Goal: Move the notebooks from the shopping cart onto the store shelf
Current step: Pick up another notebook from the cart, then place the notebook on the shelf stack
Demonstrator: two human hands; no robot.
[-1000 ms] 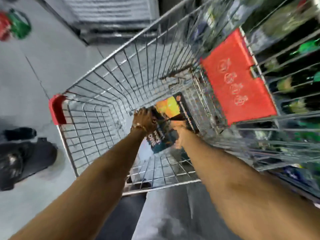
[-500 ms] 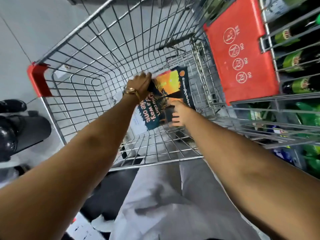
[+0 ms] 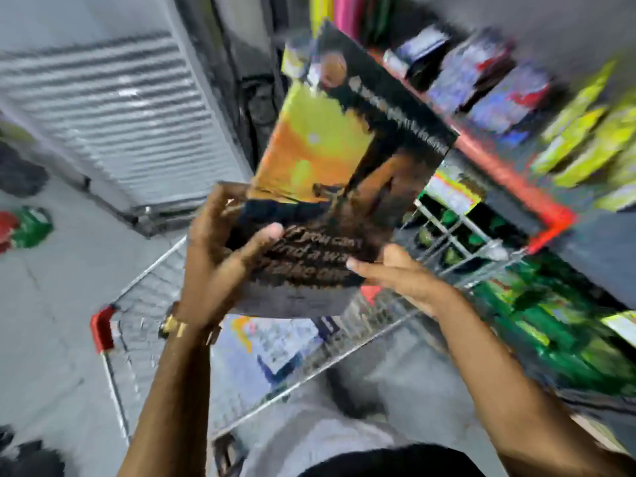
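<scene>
A ribbed metal shutter [image 3: 113,122] fills the upper left, above a grey floor [image 3: 51,304]. A red and green bundle [image 3: 25,227] (too blurred to identify) lies on the floor at the left edge.

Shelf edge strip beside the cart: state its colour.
Red, running along the shelf edge in the head view, though blurred.

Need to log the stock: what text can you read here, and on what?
"...you can't / ...nd a wa... / ...ake one": notebooks' top cover, partly hidden by the left hand.
White line along the cover's right edge: too blurred.
Shelf packs, paper in the cart: too blurred.
</scene>
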